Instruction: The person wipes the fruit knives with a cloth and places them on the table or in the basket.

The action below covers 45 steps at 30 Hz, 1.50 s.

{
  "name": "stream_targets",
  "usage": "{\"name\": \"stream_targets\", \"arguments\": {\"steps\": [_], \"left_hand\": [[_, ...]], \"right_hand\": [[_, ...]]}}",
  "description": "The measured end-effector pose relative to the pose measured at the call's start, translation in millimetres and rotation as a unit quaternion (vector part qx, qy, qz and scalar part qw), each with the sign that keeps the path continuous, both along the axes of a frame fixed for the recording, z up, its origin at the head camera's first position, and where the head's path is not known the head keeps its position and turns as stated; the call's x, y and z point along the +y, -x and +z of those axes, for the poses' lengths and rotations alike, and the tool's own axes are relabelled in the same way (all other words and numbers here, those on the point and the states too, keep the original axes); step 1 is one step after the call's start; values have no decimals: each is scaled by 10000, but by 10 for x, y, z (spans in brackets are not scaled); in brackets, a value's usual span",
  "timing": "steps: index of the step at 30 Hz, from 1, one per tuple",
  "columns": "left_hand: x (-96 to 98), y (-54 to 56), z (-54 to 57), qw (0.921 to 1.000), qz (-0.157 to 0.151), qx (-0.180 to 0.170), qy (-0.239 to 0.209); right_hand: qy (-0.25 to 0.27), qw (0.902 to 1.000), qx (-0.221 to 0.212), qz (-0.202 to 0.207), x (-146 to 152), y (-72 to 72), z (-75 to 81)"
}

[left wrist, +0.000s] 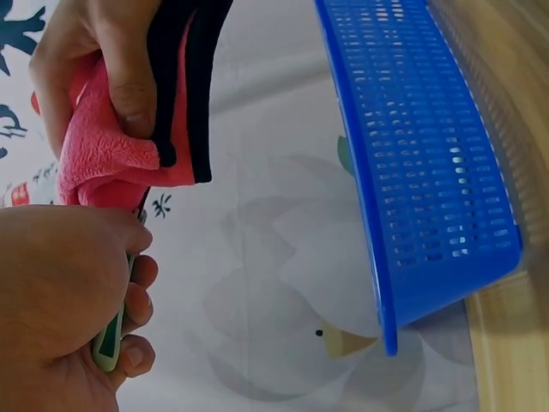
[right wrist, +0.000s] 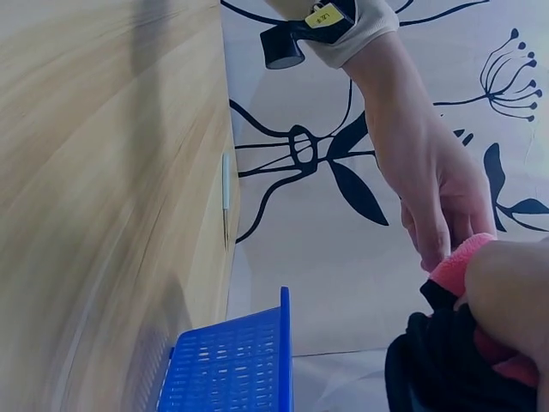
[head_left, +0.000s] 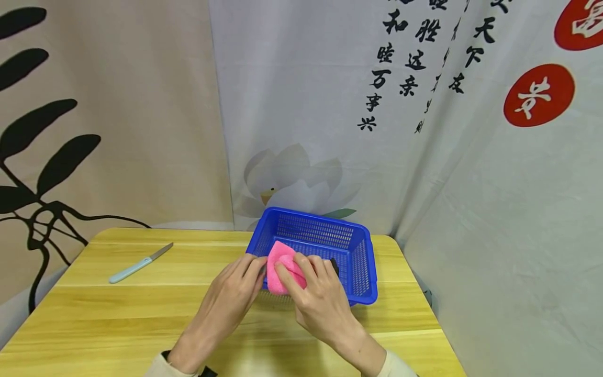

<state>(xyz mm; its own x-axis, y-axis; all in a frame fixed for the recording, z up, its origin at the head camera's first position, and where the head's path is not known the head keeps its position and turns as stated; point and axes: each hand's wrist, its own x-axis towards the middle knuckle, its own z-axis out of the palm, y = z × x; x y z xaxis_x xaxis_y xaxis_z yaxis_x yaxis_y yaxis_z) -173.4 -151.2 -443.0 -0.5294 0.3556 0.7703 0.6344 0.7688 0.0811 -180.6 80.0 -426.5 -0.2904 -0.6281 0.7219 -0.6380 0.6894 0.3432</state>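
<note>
In the left wrist view, my left hand [left wrist: 64,292] grips a slim utensil by its green handle [left wrist: 108,342], which has a dark inset. The utensil's far end disappears into a pink cloth [left wrist: 107,159] with black edging, so its kind is hidden. My right hand [head_left: 322,296] holds the folded cloth around that end, thumb pressed on it in the left wrist view. Both hands are close together in front of and above a blue plastic basket [head_left: 365,262]. From the right wrist view, the cloth's black edging [right wrist: 446,365] hangs below the right hand.
A knife [head_left: 136,266] with a pale blue handle lies on the left of the wooden table [head_left: 188,309], blade pointing away to the right. The basket stands near the table's back edge, close to a printed curtain [head_left: 301,104]. More curtain runs along the right side.
</note>
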Motion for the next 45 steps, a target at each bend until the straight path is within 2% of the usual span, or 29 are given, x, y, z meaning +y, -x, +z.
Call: {"name": "stream_targets", "arguments": {"steps": [8, 21, 23, 26, 28, 31, 33, 34, 36, 37, 39, 40, 43, 44, 45], "left_hand": [[-21, -8, -5, 10000, 26, -65, 64], [-52, -46, 3, 9998, 51, -171, -18], [-61, -59, 8, 9995, 14, -267, -166], [-70, -88, 15, 9965, -147, -594, -569], [-67, -102, 13, 9907, -360, -891, -966], [-42, -113, -4, 9765, -710, -1276, -1584], [-14, -123, -23, 9622, -911, -1585, -2019], [1, -133, -34, 9522, -1000, -1807, -2252], [34, -158, -46, 9249, -1167, -2371, -2736], [50, -173, -49, 9069, -1254, -2704, -2978], [82, -206, -40, 8592, -1451, -3462, -3477], [95, -221, -32, 8328, -1541, -3816, -3702], [125, -252, 0, 7609, -1779, -4638, -4176], [131, -257, 10, 7389, -1862, -4846, -4295], [136, -259, 18, 7223, -1930, -5000, -4370]], "right_hand": [[106, 9999, 1, -125, 120, 68, 0], [327, 9985, -196, -385, 483, 175, -97], [366, 9981, -231, -442, 546, 188, -106], [464, 9971, -310, -525, 630, 203, -122], [541, 9963, -372, -552, 672, 203, -132], [684, 9953, -456, -518, 711, 182, -150], [791, 9947, -491, -443, 723, 166, -157], [845, 9944, -496, -404, 726, 160, -160], [964, 9937, -471, -321, 726, 154, -161], [1028, 9934, -432, -263, 724, 156, -159], [1149, 9927, -324, -150, 718, 162, -151], [1198, 9924, -263, -96, 713, 164, -146], [1337, 9909, -73, 131, 696, 174, -125], [1370, 9903, -17, 218, 689, 176, -117], [1396, 9897, 44, 314, 680, 179, -109]]}}
